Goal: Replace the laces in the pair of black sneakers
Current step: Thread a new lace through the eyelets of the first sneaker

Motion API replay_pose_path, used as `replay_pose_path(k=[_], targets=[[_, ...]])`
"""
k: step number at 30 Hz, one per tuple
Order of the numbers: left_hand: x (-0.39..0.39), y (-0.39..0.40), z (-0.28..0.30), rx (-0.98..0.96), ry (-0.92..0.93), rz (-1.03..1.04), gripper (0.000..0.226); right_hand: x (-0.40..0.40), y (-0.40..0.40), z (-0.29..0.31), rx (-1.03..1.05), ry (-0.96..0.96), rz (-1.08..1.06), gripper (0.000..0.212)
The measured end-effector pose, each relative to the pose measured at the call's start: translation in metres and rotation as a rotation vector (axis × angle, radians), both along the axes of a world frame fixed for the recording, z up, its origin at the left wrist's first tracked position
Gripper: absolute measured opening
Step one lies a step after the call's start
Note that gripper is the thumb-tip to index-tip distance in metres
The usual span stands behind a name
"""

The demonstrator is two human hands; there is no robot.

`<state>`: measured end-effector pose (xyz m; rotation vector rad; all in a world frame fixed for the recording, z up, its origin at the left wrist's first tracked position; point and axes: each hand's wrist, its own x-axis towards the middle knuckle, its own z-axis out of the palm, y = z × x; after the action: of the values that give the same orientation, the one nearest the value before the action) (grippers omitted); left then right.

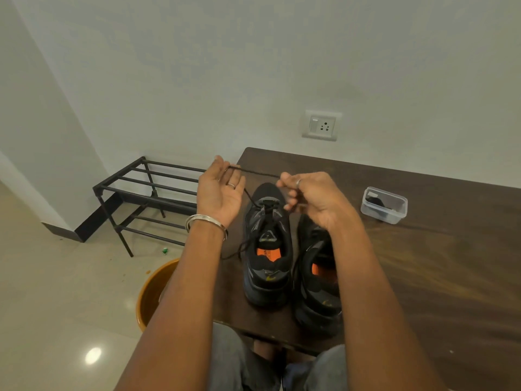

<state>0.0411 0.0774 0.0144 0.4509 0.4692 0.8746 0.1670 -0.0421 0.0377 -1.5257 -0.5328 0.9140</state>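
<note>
Both hands (218,190) (313,197) pinch lace (259,173) above left sneaker (267,249).

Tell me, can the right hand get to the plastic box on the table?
Probably yes. The box sits just right of the right hand on the table with nothing between them, but that hand is pinching the lace and would have to let go first.

Home room: shoe rack (146,193) on tiled floor (56,277), wall socket (321,125), wood table (437,249).
</note>
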Motion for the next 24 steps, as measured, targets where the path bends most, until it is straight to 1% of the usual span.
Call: replay_pose_path(k=[2,3,4,6,8,11,12,13,15,18,20,21,24], targets=[[0.001,0.001,-0.006,0.029,0.152,0.033,0.027,0.010,-0.006,-0.002,-0.014,-0.085,-0.183,0.017],[0.003,0.003,-0.010,0.071,0.286,0.042,0.018,0.014,-0.009,-0.003,-0.033,-0.154,-0.269,0.016],[0.004,0.005,-0.015,0.118,0.460,0.054,0.008,0.017,-0.012,-0.003,-0.045,-0.223,-0.344,0.015],[0.005,0.008,-0.023,0.258,0.814,0.056,0.005,0.023,-0.014,-0.004,-0.023,-0.307,-0.438,0.016],[0.003,0.005,-0.027,0.425,1.059,0.034,0.009,0.023,-0.014,-0.002,0.014,-0.332,-0.423,0.017],[0.001,0.001,-0.030,0.702,1.401,0.084,0.019,0.019,-0.011,-0.001,0.035,-0.386,-0.280,0.023],[0.002,0.000,-0.029,0.798,1.477,0.121,0.021,0.016,-0.009,0.000,0.037,-0.397,-0.225,0.023],[0.003,0.001,-0.028,0.885,1.495,0.152,0.023,0.013,-0.006,0.001,0.046,-0.397,-0.175,0.021],[0.009,0.001,-0.022,1.031,1.456,0.157,0.023,0.005,0.000,-0.001,0.075,-0.384,-0.103,0.015],[0.014,-0.007,-0.014,1.170,1.322,0.073,0.018,-0.003,0.009,-0.005,0.089,-0.373,-0.065,0.010],[0.018,-0.006,-0.014,1.199,1.192,0.046,0.014,-0.006,0.012,-0.006,0.069,-0.357,-0.096,0.011],[0.018,-0.003,-0.016,1.184,1.111,0.030,0.014,-0.007,0.013,-0.006,0.056,-0.348,-0.118,0.010],[0.014,0.000,-0.017,1.072,0.830,-0.096,0.010,-0.010,0.014,-0.007,0.006,-0.335,-0.166,0.012]])
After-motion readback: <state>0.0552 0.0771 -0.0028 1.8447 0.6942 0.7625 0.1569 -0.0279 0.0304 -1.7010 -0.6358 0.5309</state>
